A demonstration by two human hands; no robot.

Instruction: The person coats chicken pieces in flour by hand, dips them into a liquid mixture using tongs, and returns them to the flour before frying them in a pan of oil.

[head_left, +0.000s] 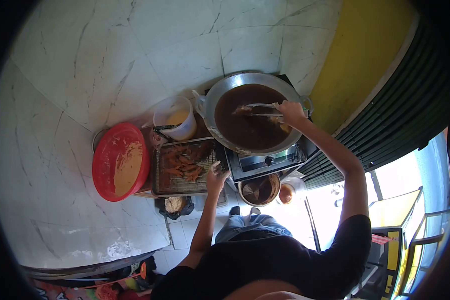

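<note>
My right hand (291, 111) is closed around metal tongs (261, 105) over the wide wok (220, 132). The tongs' tips reach into dark brown oil (250, 135), at a pale coated piece of food (241, 109). Another yellowish piece (285, 128) shows in the oil below my right hand. My left hand (216, 177) is beside the right edge of the wire-racked tray (157, 170), fingers apart and whitish at the tips, with nothing visible in it. Brown fried pieces (185, 165) lie on the rack.
The wok sits on a gas stove (250, 167). Left of it are a translucent pitcher (187, 122) and a red basin (102, 165) with pale batter. A brown-rimmed pot (260, 201) and a bowl (299, 189) stand below the stove. A dark ribbed shutter (385, 135) is at right.
</note>
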